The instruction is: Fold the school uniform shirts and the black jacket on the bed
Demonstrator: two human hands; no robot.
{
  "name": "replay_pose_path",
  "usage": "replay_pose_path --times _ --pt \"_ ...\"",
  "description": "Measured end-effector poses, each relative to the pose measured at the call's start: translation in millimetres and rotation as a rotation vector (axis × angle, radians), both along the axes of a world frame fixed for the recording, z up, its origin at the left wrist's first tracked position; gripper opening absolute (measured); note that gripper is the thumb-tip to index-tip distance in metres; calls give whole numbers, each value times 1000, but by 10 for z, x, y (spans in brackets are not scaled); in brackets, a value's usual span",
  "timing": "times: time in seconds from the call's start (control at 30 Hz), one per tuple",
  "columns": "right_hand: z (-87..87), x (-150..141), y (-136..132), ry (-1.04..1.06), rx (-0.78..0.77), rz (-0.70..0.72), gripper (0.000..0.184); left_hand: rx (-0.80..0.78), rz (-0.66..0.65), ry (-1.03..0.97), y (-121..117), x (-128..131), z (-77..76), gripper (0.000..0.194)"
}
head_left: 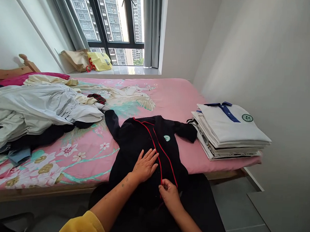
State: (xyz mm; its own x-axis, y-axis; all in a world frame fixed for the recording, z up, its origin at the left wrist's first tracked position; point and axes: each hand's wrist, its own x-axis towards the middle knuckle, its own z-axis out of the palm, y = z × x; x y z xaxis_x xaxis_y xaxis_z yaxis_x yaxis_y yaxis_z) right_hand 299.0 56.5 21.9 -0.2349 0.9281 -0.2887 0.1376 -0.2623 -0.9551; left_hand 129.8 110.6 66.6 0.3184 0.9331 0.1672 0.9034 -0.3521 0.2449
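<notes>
A black jacket [144, 136] with red piping and a small green badge lies spread on the pink flowered bed sheet [171, 96], its lower part hanging over the bed's front edge. My left hand [144, 165] rests flat on the jacket's front, fingers stretched out and open. My right hand [169, 193] is closed in a pinch on the jacket's red-trimmed front edge, just below and to the right of the left hand.
A pile of unfolded light and dark clothes [34, 110] covers the bed's left side. A stack of folded white shirts [227, 131] sits at the bed's right corner, by the wall. Paper bags [89, 60] stand on the window ledge behind the bed.
</notes>
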Motion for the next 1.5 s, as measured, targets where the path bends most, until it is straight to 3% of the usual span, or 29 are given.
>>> replay_pose_path --times 0.17,0.3,0.37,0.47,0.63,0.87,1.0,1.2,1.37,1.5 --pt "403 260 -2 19 59 -78 38 91 49 -213 -171 -12 -12 34" --pt "683 364 274 -225 470 -36 23 164 90 -268 -251 -22 -38 30" --pt "747 300 508 -308 610 32 20 212 193 -291 -147 -54 2 28" --pt "770 66 923 -445 693 162 22 190 348 -299 158 -122 137 26" --pt "698 -328 1561 -791 659 324 21 -31 474 -231 658 -210 320 24" --pt "520 -527 2010 -976 516 312 31 -259 621 -112 1172 -225 202 53" --pt "478 -692 2172 -1034 438 314 23 -357 617 -56 1436 -250 161 45" --pt "505 -686 2321 -937 421 249 9 -315 602 -30 1373 -312 175 45" --pt "725 -473 2426 -780 454 100 27 -219 643 -92 1270 -277 119 45" --pt "773 -575 2516 -657 450 47 32 -221 666 -122 1307 -250 39 42"
